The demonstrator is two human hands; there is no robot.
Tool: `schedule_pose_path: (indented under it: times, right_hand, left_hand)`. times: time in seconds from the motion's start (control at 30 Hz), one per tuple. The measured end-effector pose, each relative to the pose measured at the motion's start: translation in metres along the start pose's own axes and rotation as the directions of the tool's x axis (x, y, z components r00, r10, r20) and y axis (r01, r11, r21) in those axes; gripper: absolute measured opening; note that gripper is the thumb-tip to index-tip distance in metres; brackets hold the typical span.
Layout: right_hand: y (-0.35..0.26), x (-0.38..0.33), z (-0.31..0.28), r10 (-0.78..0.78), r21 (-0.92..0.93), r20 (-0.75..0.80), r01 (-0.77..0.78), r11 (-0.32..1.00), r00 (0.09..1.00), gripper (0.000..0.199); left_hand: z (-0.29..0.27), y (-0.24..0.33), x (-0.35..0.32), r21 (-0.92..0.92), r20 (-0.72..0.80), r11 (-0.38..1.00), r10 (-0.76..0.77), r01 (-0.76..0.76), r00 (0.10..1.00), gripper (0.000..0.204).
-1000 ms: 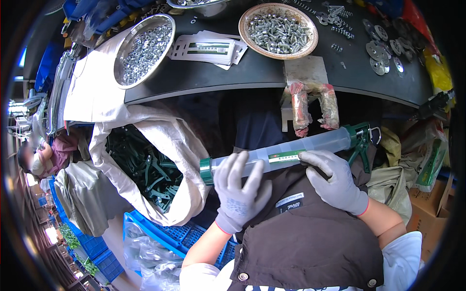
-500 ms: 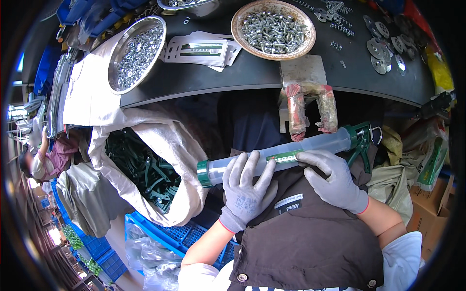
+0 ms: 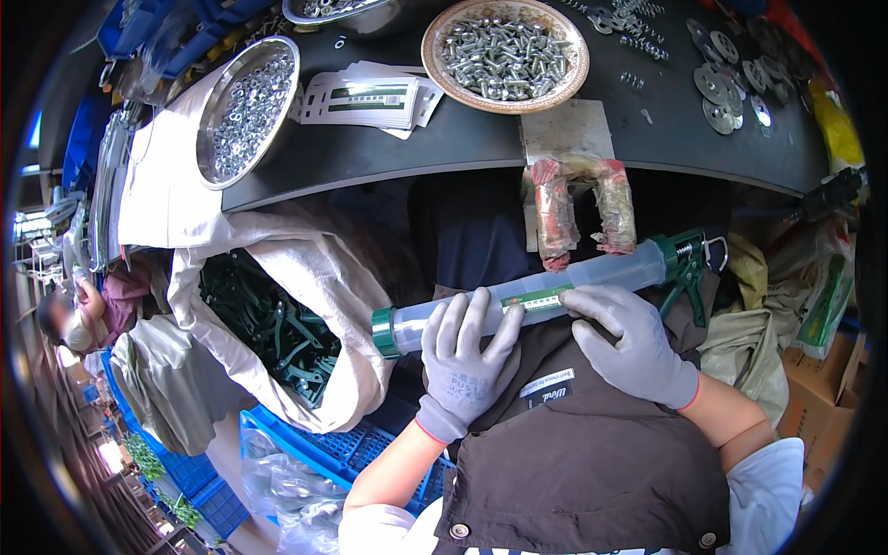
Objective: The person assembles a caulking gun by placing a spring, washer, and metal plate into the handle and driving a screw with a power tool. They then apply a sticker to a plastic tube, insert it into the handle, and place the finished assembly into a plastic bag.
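Fingers (image 3: 472,314) lie on 1 clear tube (image 3: 629,269), left hand (image 3: 465,375) spread; right hand (image 3: 638,350) touches it, grip unclear.

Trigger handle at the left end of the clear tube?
No, the green trigger handle is at the right end of the clear tube, beyond the right hand.

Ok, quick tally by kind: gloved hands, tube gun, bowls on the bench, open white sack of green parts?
Gloved hands: 2, left hand and right hand
Tube gun: 1
Metal bowls: 2
Patterned bowl of screws: 1
Open white sack of green parts: 1
Total: 7
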State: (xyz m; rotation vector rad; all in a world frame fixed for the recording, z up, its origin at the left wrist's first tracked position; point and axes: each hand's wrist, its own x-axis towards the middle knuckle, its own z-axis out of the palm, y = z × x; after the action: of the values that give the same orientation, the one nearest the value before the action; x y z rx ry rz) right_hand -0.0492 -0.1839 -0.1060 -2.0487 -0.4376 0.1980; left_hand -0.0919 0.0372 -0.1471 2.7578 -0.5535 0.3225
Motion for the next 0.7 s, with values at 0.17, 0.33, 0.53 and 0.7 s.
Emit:
schedule_pose_path:
  times: [0.17,0.33,0.53,0.7]
  right_hand:
    - [-0.002,0.010,-0.039,-0.046,-0.434,-0.136,-0.018,0.901,0.990,0.044]
    - [0.039,0.040,-0.089,0.022,-0.566,0.320,0.172,0.806,0.947,0.071]
    - [0.067,0.032,-0.072,-0.080,-0.617,0.359,0.301,0.727,0.930,0.043]
    - [0.006,0.021,-0.090,-0.339,-0.657,0.312,0.459,0.598,0.888,0.043]
  left_hand:
    - [0.000,0.007,0.009,0.045,-0.021,0.999,-0.008,0.009,1.000,0.057]
    - [0.012,0.034,0.050,0.024,0.092,0.998,0.049,-0.051,0.995,0.059]
    - [0.040,0.054,0.079,-0.028,0.244,0.995,0.098,-0.094,0.965,0.056]
    - [-0.028,0.007,0.062,-0.331,0.649,0.911,0.029,0.248,0.760,0.072]
